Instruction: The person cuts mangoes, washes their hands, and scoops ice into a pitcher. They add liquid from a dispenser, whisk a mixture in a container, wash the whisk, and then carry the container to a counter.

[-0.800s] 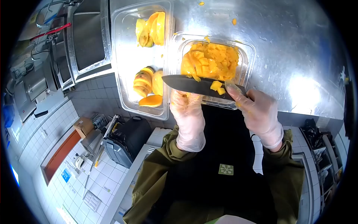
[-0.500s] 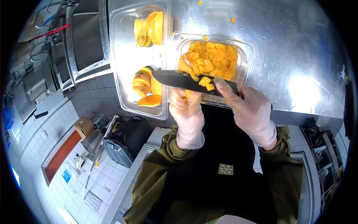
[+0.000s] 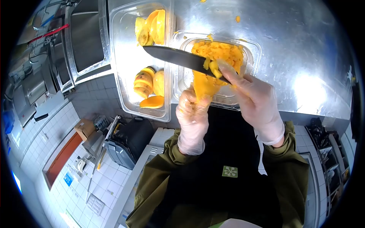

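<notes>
My left hand [image 3: 193, 110], in a clear glove, grips a piece of mango [image 3: 205, 88] at its lower end, over the near side of a clear plastic container [image 3: 182, 81]. In my gloved right hand [image 3: 255, 95] is a knife [image 3: 173, 56] with a dark blade, pointing left across the container above the mango piece. Some small mango bits cling to the blade near my right thumb. Diced mango [image 3: 220, 51] fills the far part of the container, partly hidden by the blade.
Left of the container stands a larger clear tub [image 3: 125, 64] with peeled mango pieces [image 3: 157, 26] and a sliced mango [image 3: 143, 83]. Mango scraps [image 3: 238, 18] lie on the steel counter [image 3: 296, 45]. A black bin [image 3: 131, 140] stands below, left of me.
The knife has risen away from me and shifted left, uncovering the mango piece in my left hand. My left hand has dropped slightly toward me.
</notes>
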`<state>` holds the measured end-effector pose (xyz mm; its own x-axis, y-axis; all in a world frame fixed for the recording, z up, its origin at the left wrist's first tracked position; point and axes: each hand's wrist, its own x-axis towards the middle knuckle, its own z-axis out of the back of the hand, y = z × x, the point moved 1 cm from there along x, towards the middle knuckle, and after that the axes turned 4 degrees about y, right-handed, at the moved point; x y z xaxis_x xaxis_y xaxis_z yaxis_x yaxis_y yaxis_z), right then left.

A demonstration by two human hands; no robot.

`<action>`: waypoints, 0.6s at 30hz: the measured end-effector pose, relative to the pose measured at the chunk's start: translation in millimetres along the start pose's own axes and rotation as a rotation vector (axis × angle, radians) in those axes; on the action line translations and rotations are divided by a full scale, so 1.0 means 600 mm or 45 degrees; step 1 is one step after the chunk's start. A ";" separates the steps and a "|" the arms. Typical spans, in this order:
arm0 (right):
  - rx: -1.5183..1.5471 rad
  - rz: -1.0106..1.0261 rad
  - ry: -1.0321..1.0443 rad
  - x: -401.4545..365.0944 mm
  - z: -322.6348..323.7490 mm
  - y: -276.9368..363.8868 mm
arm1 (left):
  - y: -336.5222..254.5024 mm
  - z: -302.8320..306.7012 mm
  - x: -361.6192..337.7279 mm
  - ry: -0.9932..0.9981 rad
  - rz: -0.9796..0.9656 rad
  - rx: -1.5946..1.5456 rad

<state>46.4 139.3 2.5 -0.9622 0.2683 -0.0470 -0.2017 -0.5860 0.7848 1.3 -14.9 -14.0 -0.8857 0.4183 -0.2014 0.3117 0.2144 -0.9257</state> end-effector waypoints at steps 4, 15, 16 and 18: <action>0.162 -0.057 0.120 -0.019 0.020 -0.002 | -0.011 0.014 0.009 -0.060 0.086 -0.062; -0.230 0.028 0.203 -0.032 0.013 0.005 | -0.014 -0.002 0.011 -0.133 0.072 -0.179; -0.265 0.036 0.176 -0.032 0.009 0.008 | -0.012 -0.004 0.010 -0.123 0.063 -0.175; -0.333 0.061 0.123 -0.033 0.000 0.009 | -0.010 -0.003 0.007 -0.105 0.046 -0.164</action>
<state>64.6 130.9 7.5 -0.9822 0.1687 -0.0821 -0.1838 -0.7772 0.6018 -3.8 -13.0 -8.5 -0.8968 0.3547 -0.2643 0.3805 0.3142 -0.8698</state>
